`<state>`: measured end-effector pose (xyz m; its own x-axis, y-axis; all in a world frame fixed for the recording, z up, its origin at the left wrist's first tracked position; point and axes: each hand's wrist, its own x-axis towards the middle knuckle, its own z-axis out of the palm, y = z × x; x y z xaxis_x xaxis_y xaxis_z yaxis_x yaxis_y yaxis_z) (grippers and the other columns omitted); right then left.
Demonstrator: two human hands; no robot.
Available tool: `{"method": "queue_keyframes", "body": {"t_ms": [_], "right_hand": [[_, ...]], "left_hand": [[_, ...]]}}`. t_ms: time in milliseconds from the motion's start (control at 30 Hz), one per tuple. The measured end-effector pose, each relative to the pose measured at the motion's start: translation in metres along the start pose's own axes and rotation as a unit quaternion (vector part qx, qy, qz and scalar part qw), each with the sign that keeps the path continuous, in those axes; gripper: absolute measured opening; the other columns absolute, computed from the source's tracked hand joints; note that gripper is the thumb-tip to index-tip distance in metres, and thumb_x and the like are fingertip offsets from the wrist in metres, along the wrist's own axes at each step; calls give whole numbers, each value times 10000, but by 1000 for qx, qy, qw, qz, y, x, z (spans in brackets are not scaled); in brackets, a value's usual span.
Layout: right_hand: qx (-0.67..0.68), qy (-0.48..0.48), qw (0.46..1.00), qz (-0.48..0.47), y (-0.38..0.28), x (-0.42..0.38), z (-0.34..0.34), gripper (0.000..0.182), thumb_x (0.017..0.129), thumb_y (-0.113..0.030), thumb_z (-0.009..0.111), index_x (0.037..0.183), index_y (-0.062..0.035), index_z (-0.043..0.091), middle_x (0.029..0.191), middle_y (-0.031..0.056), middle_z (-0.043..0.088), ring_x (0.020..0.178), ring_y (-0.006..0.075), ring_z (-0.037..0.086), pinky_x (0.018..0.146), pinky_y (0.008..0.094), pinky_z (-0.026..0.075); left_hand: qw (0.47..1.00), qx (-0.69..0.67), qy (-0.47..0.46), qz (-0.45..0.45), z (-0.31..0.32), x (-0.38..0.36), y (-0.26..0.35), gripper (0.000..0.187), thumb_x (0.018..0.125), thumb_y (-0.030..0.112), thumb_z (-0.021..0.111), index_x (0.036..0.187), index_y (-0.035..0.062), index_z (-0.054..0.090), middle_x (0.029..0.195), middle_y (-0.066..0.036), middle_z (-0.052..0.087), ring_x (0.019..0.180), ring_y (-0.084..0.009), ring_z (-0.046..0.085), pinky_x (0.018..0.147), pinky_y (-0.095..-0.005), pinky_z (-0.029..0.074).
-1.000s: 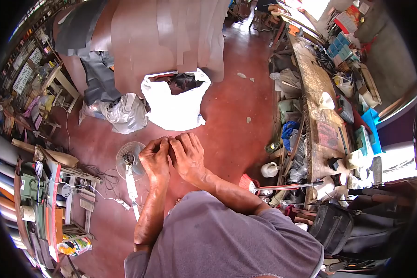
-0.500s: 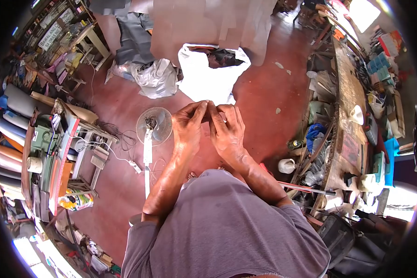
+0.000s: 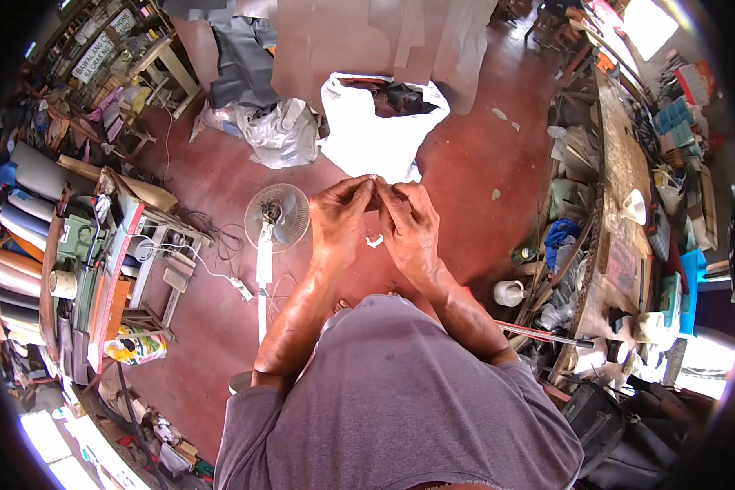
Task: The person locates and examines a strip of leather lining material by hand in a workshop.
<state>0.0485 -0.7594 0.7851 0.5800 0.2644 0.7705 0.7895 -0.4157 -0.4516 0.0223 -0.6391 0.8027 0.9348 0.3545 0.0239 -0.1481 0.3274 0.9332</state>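
My left hand (image 3: 337, 214) and my right hand (image 3: 410, 222) are raised in front of my chest, fingertips meeting. Each pinches with thumb and fingers at a tiny whitish bit that shows between the tips; I cannot tell what it is. A small curled white piece (image 3: 374, 241) shows below, between the two hands. Just beyond the fingertips in this view stands an open white sack (image 3: 376, 143) with dark pieces inside. Left of it lies a crumpled grey-white plastic bag (image 3: 282, 135).
A standing fan (image 3: 277, 216) is at my left, with cords on the red floor (image 3: 482, 196). Large brown sheets (image 3: 343, 49) hang or lie at the back. A cluttered workbench (image 3: 616, 204) runs along the right; rolls of material (image 3: 33, 220) fill the left. A white jug (image 3: 509, 292) sits on the floor.
The view has shifted slightly. My hands stay together, with the fingers a little more curled; the whitish bit at the tips and the curled white piece below now show.
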Motion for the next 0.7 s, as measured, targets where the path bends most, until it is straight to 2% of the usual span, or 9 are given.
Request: {"method": "queue_keyframes", "body": {"t_ms": [200, 300, 400, 500, 633, 667, 700], "right_hand": [[-65, -47, 995, -56, 0, 1, -5, 452, 716, 90, 650, 1162, 22, 632, 1018, 115, 521, 841, 276, 574, 670, 373, 493], [-38, -71, 996, -34, 1, 2, -4, 460, 721, 108, 638, 1171, 12, 629, 1042, 123, 518, 880, 291, 565, 691, 380, 493], [46, -82, 995, 43, 7, -1, 0, 483, 730, 120, 625, 1196, -8, 621, 1054, 126, 528, 904, 294, 567, 732, 380, 500], [179, -72, 977, 90, 14, 3, 0, 504, 769, 113, 609, 1243, -59, 611, 1034, 130, 560, 874, 263, 558, 709, 329, 493], [288, -71, 935, 192, 24, -7, 5, 603, 818, 75, 624, 1384, -47, 456, 973, 112, 573, 862, 203, 597, 719, 306, 505], [361, -74, 895, 252, 23, -9, 6, 573, 863, 54, 609, 1398, -37, 424, 946, 81, 561, 799, 137, 576, 680, 269, 489], [363, -85, 889, 265, 22, -9, 4, 533, 892, 35, 596, 1394, -32, 429, 951, 66, 561, 805, 119, 568, 690, 257, 483]], "left_hand": [[999, -23, 25, -16, 0, 0, -1, 196, 910, 71, 650, 1029, -82, 680, 884, -115, 710, 773, -157, 685, 743, -271, 571], [998, -28, 28, -41, -5, 8, -1, 204, 898, 104, 676, 1003, -70, 692, 878, -109, 711, 767, -156, 684, 737, -272, 573], [997, -26, 11, -70, -10, 15, -2, 212, 891, 126, 694, 983, -64, 699, 865, -97, 711, 753, -152, 682, 726, -270, 571], [997, -27, 1, -66, -12, 22, -6, 218, 893, 136, 695, 976, -65, 700, 842, -87, 709, 736, -146, 679, 713, -265, 570], [999, 31, -1, -18, -9, 23, -7, 208, 904, 138, 684, 978, -55, 704, 809, -75, 703, 703, -126, 668, 664, -247, 560], [998, 57, 4, -7, -8, 23, -5, 202, 908, 137, 680, 979, -50, 706, 802, -72, 702, 694, -118, 664, 648, -241, 555], [997, 80, 16, 2, -7, 22, -5, 197, 909, 136, 678, 978, -46, 708, 793, -66, 700, 681, -111, 656, 632, -236, 546]]}}
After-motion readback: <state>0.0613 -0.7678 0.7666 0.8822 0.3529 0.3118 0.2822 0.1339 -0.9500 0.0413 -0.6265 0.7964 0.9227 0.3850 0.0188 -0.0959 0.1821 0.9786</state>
